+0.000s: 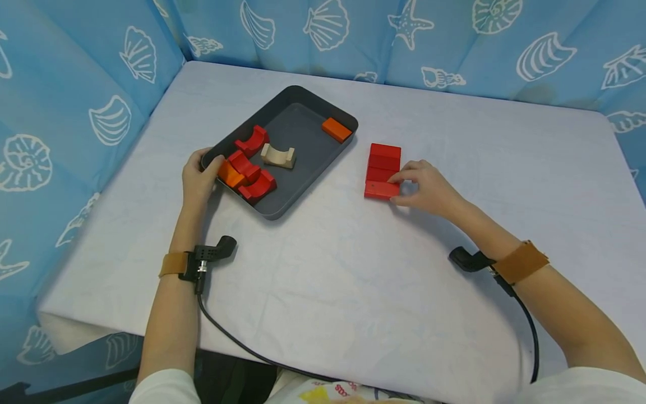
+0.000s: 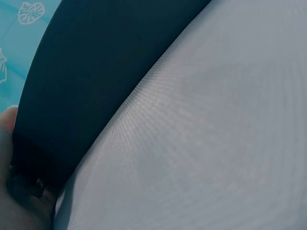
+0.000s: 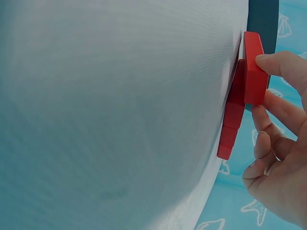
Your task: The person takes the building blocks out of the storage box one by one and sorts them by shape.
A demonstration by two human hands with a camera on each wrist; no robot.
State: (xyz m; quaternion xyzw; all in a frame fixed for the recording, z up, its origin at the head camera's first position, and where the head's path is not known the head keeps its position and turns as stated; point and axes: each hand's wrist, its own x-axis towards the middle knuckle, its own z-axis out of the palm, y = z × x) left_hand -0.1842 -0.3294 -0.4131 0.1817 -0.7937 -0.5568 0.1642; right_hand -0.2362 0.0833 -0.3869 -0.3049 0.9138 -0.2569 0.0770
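My left hand [image 1: 194, 179] grips the near left corner of a dark grey tray [image 1: 315, 171], thumb over the rim. Inside, by that corner, three red blocks with curved cut-outs [image 1: 258, 188] cluster with an orange block [image 1: 230, 175]. A plain wooden curved block [image 1: 278, 157] sits beside them, and another orange block [image 1: 336, 129] lies at the far right end. To the right of the tray, my right hand [image 1: 426, 188] pinches a red block [image 3: 254, 72] between thumb and fingers. It overlaps the near end of other red blocks [image 1: 386, 152] lying in a row.
A white cloth [image 1: 313, 280] covers the table. Blue shell-print curtains [image 1: 353, 33] hang along the back and left sides. Each wrist wears a strapped camera [image 1: 217, 249], and black cables [image 1: 237, 342] run from them toward the body.
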